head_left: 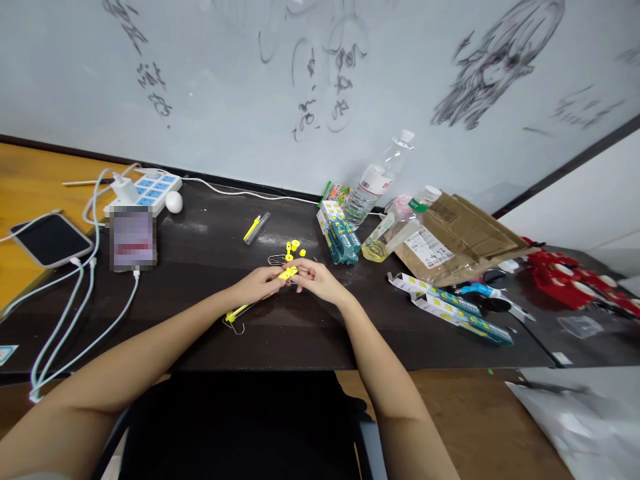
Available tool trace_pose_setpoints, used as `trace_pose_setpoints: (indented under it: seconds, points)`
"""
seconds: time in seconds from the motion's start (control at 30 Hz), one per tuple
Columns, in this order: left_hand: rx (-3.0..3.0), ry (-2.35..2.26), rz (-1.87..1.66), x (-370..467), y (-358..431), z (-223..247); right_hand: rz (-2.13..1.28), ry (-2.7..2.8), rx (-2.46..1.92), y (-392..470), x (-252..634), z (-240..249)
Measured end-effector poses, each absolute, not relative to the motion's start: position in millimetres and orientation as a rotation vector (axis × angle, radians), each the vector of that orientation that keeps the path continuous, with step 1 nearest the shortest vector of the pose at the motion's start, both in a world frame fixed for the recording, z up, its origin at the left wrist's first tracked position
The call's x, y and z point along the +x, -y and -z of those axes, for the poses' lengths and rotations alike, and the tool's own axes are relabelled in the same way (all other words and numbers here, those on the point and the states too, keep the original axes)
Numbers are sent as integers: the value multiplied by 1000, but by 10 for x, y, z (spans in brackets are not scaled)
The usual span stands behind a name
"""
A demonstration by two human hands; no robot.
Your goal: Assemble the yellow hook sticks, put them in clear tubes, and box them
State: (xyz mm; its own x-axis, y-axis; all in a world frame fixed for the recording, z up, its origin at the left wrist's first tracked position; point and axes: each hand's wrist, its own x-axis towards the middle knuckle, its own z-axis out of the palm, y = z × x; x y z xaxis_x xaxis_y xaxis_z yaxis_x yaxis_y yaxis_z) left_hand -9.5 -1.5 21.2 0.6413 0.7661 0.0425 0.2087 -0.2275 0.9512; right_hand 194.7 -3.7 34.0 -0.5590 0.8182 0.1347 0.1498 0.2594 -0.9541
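Both hands meet above the dark table around a small yellow plastic part [288, 273]. My left hand [259, 285] pinches it from one side, and my right hand [316, 277] has its fingers closed on the other. Under my left hand lies a yellow rod-like piece [236, 313] with a wire hook at its end, partly hidden. Just beyond the fingers are several loose yellow pieces [295, 245] and a bent metal wire [276, 260]. Farther back rests a clear tube [259, 229] with a yellow stick along it.
Teal-and-white boxes [339, 233] stand beside a water bottle [373, 183]. Right of them are a bottle with yellow liquid [395, 230], a cardboard parcel [455, 233] and opened boxes [455, 310]. At left lie a power strip [159, 190], phones [53, 239] and white cables [75, 320].
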Motion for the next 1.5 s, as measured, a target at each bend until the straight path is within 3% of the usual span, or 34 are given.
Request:
trace_pose_setpoints:
  seconds: [0.57,1.07,1.5]
  points:
    - [1785,-837,-643,-78,30,-246,-1267,1871,-873,37,1955,-325]
    - [1771,-940,-552,-83,-9,-152,-490,2263,-1189,155,1861,-386]
    - [1743,-966,-494,-75,-13,-142,-299,2330,-1112,150,1859,-404]
